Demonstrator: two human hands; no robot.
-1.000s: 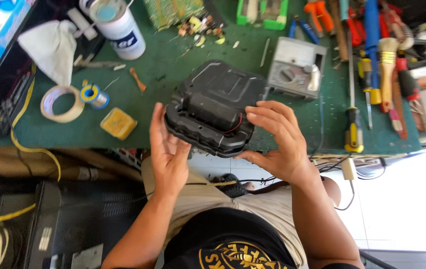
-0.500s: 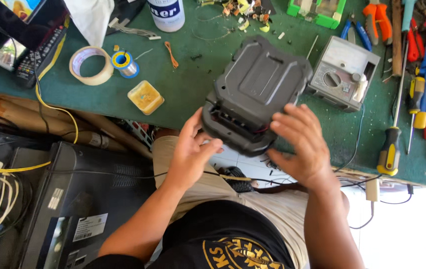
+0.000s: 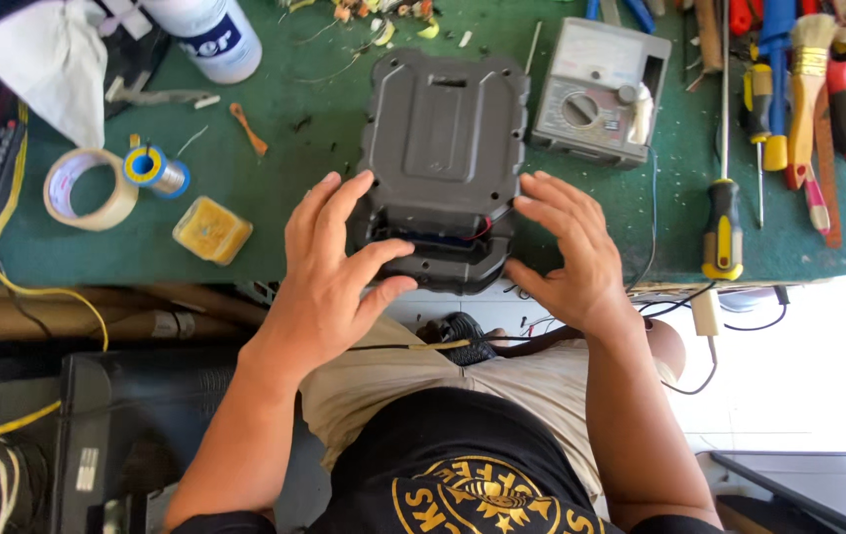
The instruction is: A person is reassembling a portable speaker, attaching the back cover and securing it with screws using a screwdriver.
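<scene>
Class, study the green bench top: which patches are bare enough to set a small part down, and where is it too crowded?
Bare mat lies between the yellow sponge and the left hand on the black casing. Another strip runs between the right hand and the yellow-handled screwdriver, below the grey meter. The right edge is packed with tools.

Green-topped bench [image 3: 245, 198] beyond the fingers; pale sunlit floor [image 3: 799, 386] to their right; dark cabinet [image 3: 136, 435] below-left of them.
</scene>
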